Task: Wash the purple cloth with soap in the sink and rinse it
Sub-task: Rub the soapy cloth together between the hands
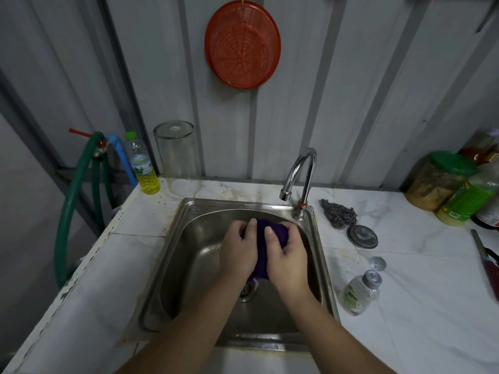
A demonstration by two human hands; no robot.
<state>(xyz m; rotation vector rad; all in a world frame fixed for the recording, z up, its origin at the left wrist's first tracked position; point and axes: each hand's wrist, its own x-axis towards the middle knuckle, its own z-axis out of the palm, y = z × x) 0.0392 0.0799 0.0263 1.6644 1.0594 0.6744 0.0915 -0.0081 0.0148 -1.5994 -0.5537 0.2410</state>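
Left hand (237, 252) and right hand (287, 256) side by side over sink (172, 265), both clenched on purple cloth (266, 240). Cloth bunched between palms, above drain (247, 291); lower end hangs toward drain. Soap bottle (357, 295) lying on surface (418, 306) right of sink. Faucet (299, 176) behind hands, spout above cloth; flow not discernible.

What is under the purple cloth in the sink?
Below the purple cloth, held by the left hand and right hand, lies the steel basin of the sink with its drain, partly hidden by cloth and wrists.
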